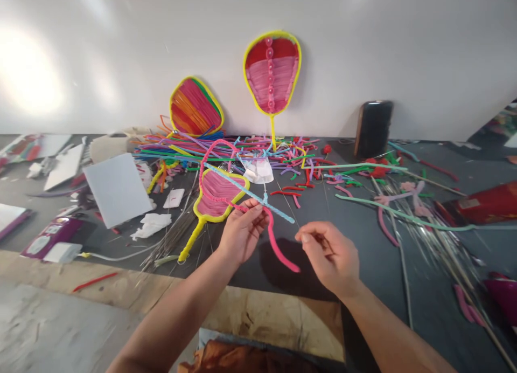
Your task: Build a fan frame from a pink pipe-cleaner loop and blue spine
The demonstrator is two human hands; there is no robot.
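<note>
My left hand (241,232) pinches a pink pipe cleaner (203,171) bent into a rounded loop, its twisted part at my fingertips. One loose pink end curves down toward the right. Across the loop runs a straight light blue pipe cleaner (278,211), also at my left fingertips. To the right, my right hand (332,258) has thumb and forefinger drawn together, apart from the blue pipe cleaner's end; whether they hold anything cannot be made out. Behind the loop lies a fan-shaped piece (216,198) with pink filling, a yellow rim and a twisted yellow handle (191,241).
Two finished-looking fans, one pink and red (258,71), one multicoloured (196,109), lean on the wall. Loose pipe cleaners (186,146) pile along the back. A phone (374,129) stands upright. Bare wires (428,222) spread right. A white card (117,190) lies left.
</note>
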